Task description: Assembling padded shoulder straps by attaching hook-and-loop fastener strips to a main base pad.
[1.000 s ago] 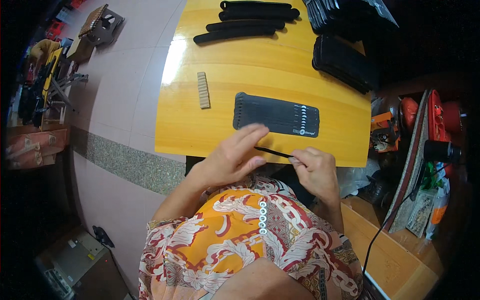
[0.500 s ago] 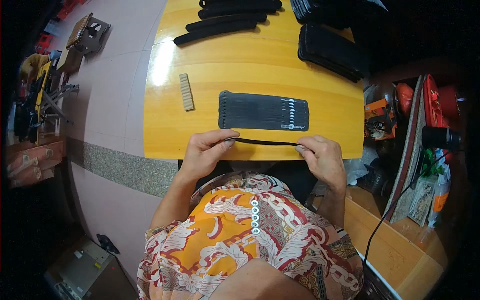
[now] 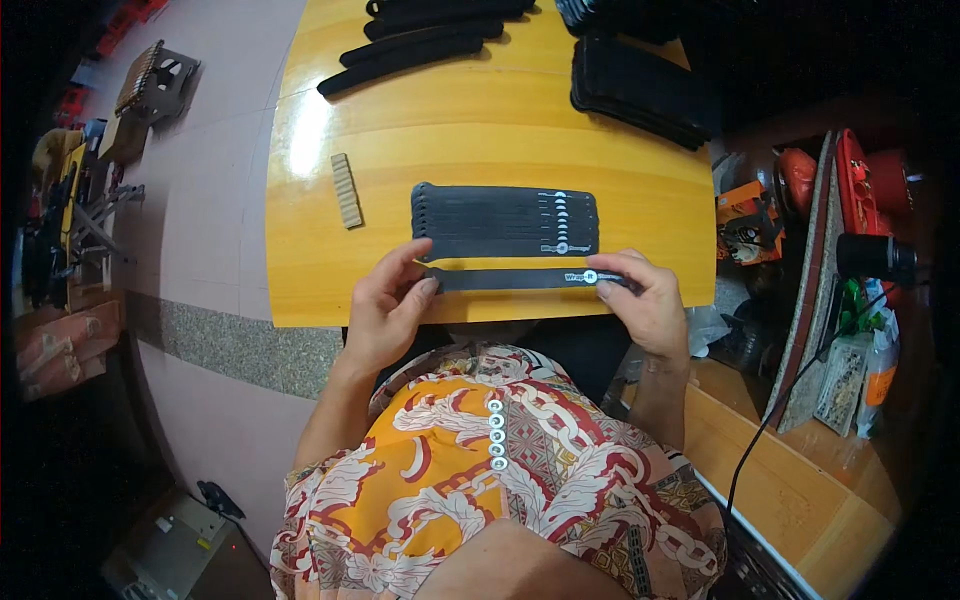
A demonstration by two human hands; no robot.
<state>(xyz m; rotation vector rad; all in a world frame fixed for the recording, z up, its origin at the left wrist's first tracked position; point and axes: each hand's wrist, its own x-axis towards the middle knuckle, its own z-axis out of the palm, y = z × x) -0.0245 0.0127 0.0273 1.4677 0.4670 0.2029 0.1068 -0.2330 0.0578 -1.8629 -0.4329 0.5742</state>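
A flat black strap (image 3: 505, 279) with a round hole end and white print stretches between my hands, just above the table's near edge. My left hand (image 3: 385, 305) has its thumb at the strap's left end, with the index finger lifted away from it. At the printed end, my right hand (image 3: 645, 300) pinches the strap between thumb and fingers. Beyond it lies a fanned row of matching black straps (image 3: 490, 215), overlapping, with their prints lined up on the right.
The yellow wooden table (image 3: 400, 130) bears a small ridged tan strip (image 3: 346, 190) on the left. Long black bundles (image 3: 410, 62) lie at the far side, and stacked black straps (image 3: 640, 85) at the far right. A black cable (image 3: 770, 425) hangs on the right, beside a drawer.
The strap has turned from edge-on to flat, so its white print now shows. My left index finger has lifted from the strap. The view has shifted slightly.
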